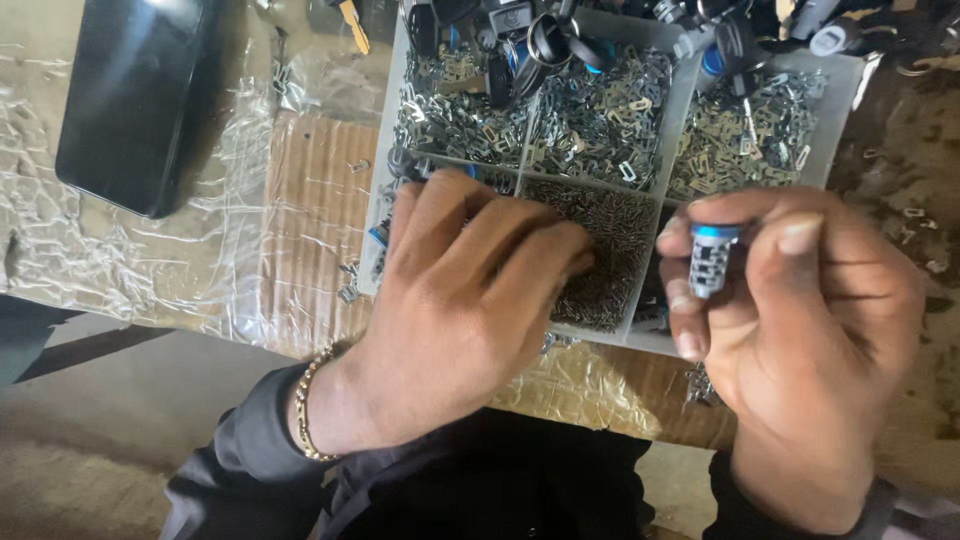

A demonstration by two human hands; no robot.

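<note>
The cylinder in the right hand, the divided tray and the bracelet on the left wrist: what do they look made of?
Cylinder: likely bare metal, dull silver with slotted sides, and a glossy blue ring on top, perhaps plastic or anodised. Tray: pale, slightly see-through thin walls, which suggests plastic. Bracelet: small shiny yellow beads or links, gold-coloured metal by the look; whether gold or plated cannot be told.

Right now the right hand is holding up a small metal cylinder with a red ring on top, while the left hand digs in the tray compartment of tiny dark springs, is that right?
Not quite: the ring on the small metal cylinder is blue, not red, as the head view shows. The rest stands: the right hand holds it up, and the left hand reaches into the divided tray at the compartment of tiny dark springs.
</note>
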